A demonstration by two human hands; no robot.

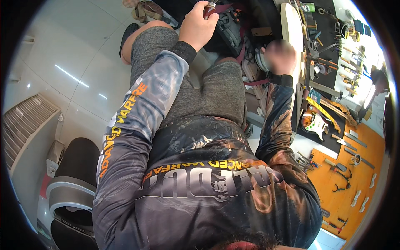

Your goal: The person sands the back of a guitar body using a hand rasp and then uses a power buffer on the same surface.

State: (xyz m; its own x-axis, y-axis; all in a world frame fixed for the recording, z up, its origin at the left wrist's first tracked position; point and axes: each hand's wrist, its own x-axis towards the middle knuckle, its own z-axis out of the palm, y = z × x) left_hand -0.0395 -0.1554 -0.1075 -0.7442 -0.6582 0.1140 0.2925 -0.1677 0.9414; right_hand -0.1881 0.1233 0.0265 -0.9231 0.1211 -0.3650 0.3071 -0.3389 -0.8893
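Observation:
My left hand [197,26] grips a small tool with a glossy dark red handle [208,12] and a metal upper part, near the top of the view. My right hand [281,58] is at a grey rounded object [261,59] beside a long pale wooden board [291,25]; a blur hides its fingers, so its grip cannot be made out. Dark red straps [255,82] and a dark open case or bag [227,27] lie between and below my hands, past my knees.
At right are a wall of hand tools [350,62], an electric guitar [316,123] and an orange pegboard [346,187]. At left stand a grey-and-black bin [77,160] and a slatted white panel [27,118] on a tiled floor [71,50]. A beige bundle [152,10] lies at the top.

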